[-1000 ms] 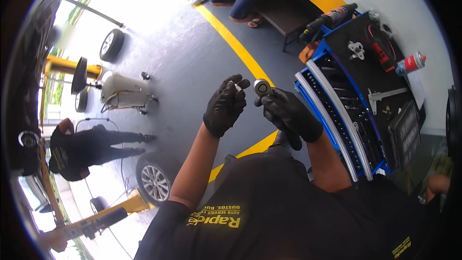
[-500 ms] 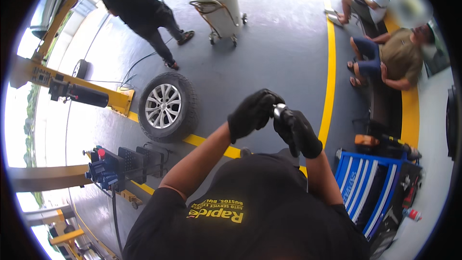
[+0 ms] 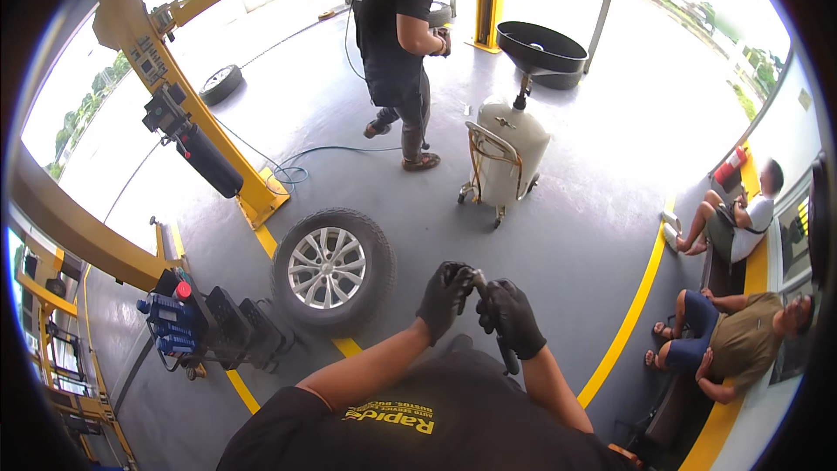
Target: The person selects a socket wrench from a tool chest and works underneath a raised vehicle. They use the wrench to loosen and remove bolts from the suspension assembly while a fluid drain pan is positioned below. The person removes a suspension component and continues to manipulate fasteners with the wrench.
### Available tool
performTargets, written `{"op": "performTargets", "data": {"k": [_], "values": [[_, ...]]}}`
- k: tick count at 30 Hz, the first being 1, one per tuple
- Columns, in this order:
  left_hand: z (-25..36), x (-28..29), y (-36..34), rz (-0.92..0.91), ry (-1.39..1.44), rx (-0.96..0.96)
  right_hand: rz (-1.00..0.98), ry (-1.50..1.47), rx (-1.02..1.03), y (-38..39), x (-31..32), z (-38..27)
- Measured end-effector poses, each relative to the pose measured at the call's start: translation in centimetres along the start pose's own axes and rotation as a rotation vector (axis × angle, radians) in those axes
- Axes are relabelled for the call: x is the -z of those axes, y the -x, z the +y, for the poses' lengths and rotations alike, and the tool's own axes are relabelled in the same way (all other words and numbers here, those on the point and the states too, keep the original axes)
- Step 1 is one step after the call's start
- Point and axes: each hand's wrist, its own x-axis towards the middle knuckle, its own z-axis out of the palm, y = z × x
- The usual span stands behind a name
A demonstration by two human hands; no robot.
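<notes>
Both my hands wear black gloves and meet in front of my body. My right hand is wrapped round what looks like a ratchet wrench. Its silver metal head points up and left, and its dark handle shows below my palm. Close against that head, my left hand has its fingers curled in a pinch. Whatever lies between those fingers is too small and hidden to name. Beyond my left hand, a tyre on a silver spoked wheel rests on the grey floor.
A white wheeled oil drainer with a black funnel stands ahead. Left of it, another person stands near an air hose. A yellow lift post and a cart with blue bottles are at left. Two people sit on a bench at right.
My view has tilted up and swung, showing the drainer's funnel and hiding most of the tool cabinet. My hands sit lower in view, still together at the tool, whose handle now shows.
</notes>
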Motion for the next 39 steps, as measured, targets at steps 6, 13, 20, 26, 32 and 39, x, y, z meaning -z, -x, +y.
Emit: {"op": "performTargets", "data": {"k": [6,13,20,26,32,39], "values": [[6.8,7.9,-8.8,0.154,-0.217,-0.155,-0.323,0.335,-0.019,-14.2,-6.0,-8.0],[12.2,18.7,-21.5,0.239,-0.611,-0.691,-0.430,0.911,0.653,-29.6,-15.4,-14.9],[22.6,27.0,-34.1,0.225,-0.703,-0.825,-0.376,0.961,0.771,-41.5,-24.8,-23.1],[25.4,28.0,-44.0,0.260,-0.339,-0.677,-0.274,1.114,0.791,-51.7,-26.2,-26.2],[26.4,29.5,-52.6,0.153,0.200,-0.206,-0.422,1.370,1.126,-60.6,-24.3,-28.6],[33.7,30.2,-62.5,0.106,0.002,-0.499,-0.287,1.123,0.889,-68.0,-26.2,-34.4]]}}
